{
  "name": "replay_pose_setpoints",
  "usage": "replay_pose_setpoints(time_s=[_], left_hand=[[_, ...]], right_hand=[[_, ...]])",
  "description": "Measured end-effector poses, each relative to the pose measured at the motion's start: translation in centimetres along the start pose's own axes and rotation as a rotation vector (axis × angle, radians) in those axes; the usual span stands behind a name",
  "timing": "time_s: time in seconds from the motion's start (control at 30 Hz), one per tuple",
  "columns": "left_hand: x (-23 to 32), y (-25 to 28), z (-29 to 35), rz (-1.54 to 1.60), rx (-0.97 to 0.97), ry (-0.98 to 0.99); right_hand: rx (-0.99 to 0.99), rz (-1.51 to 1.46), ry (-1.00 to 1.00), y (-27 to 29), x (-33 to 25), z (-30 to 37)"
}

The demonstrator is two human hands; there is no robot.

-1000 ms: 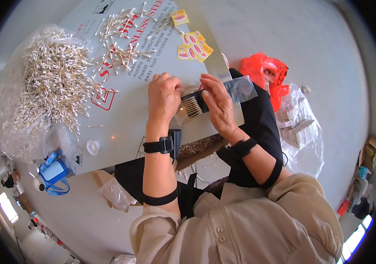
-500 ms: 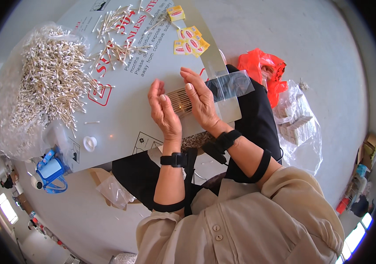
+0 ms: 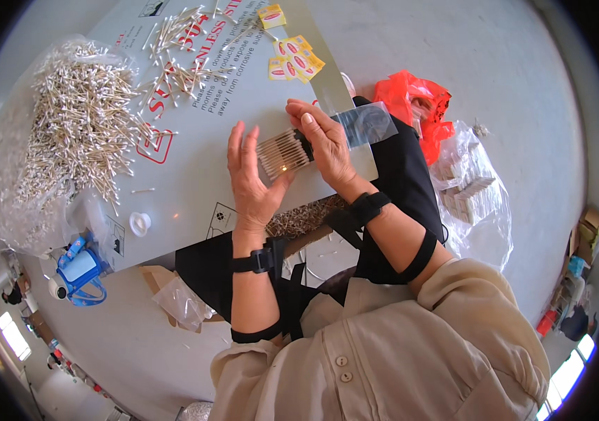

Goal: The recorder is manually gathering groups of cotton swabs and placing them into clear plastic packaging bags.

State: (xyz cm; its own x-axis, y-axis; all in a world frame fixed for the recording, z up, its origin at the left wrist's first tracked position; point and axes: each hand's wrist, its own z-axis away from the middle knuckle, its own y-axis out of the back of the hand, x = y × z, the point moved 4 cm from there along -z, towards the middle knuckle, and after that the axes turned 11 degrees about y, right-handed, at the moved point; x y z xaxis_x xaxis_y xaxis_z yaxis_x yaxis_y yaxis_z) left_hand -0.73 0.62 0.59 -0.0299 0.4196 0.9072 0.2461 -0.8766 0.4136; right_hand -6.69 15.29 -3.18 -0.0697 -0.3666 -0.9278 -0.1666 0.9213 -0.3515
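A flat row of cotton swabs (image 3: 284,154) lies between my hands near the table's right edge. Its right end meets a dark band, and a clear plastic sleeve or film (image 3: 373,125) extends past that over the table edge. My left hand (image 3: 254,193) is at the row's left side, fingers raised and spread, thumb near the lower swab ends. My right hand (image 3: 329,149) has its fingers together, curled over the dark end of the row. Whether its fingertips press on the swabs or the sleeve is hidden.
On the table (image 3: 194,161) are a large clear bag of loose swabs (image 3: 78,112), scattered swabs (image 3: 177,77), yellow labels (image 3: 296,59) and a white cap (image 3: 139,224). A blue bottle (image 3: 81,270) stands left. Right of my leg are a red bag (image 3: 415,105) and bagged white packs (image 3: 466,186).
My left hand has moved back left, its fingers opening away from the row. More swabs show between my hands. My right hand has shifted slightly, its fingers more curled.
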Motion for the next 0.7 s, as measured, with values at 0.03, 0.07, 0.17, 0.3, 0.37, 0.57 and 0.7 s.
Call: replay_pose_setpoints(time_s=[0.03, 0.07, 0.17, 0.3, 0.37, 0.57, 0.7], left_hand=[[0.5, 0.0, 0.3, -0.239, -0.06, -0.041], [0.7, 0.1, 0.5, -0.482, -0.115, -0.083], [-0.5, 0.5, 0.5, -0.512, -0.102, -0.036], [-0.7, 0.2, 0.0, -0.478, -0.089, -0.051], [-0.7, -0.2, -0.2, -0.36, -0.101, -0.028], [-1.6, -2.1, -0.3, 0.388, 0.195, 0.131], [-1.2, -3.2, -0.7, 0.437, 0.163, 0.184]], right_hand=[[0.004, -0.033, -0.015, 0.2, 0.0, 0.0], [0.002, -0.036, -0.012, 0.1, -0.1, 0.0], [-0.01, -0.033, -0.002, -0.2, -0.2, 0.0], [0.009, 0.02, 0.014, -0.2, -0.1, 0.6], [0.022, 0.043, 0.03, -0.2, -0.1, 0.8], [0.066, 0.188, 0.193, -1.3, -0.5, 0.9], [0.062, 0.155, 0.172, -1.7, -0.7, 1.1]])
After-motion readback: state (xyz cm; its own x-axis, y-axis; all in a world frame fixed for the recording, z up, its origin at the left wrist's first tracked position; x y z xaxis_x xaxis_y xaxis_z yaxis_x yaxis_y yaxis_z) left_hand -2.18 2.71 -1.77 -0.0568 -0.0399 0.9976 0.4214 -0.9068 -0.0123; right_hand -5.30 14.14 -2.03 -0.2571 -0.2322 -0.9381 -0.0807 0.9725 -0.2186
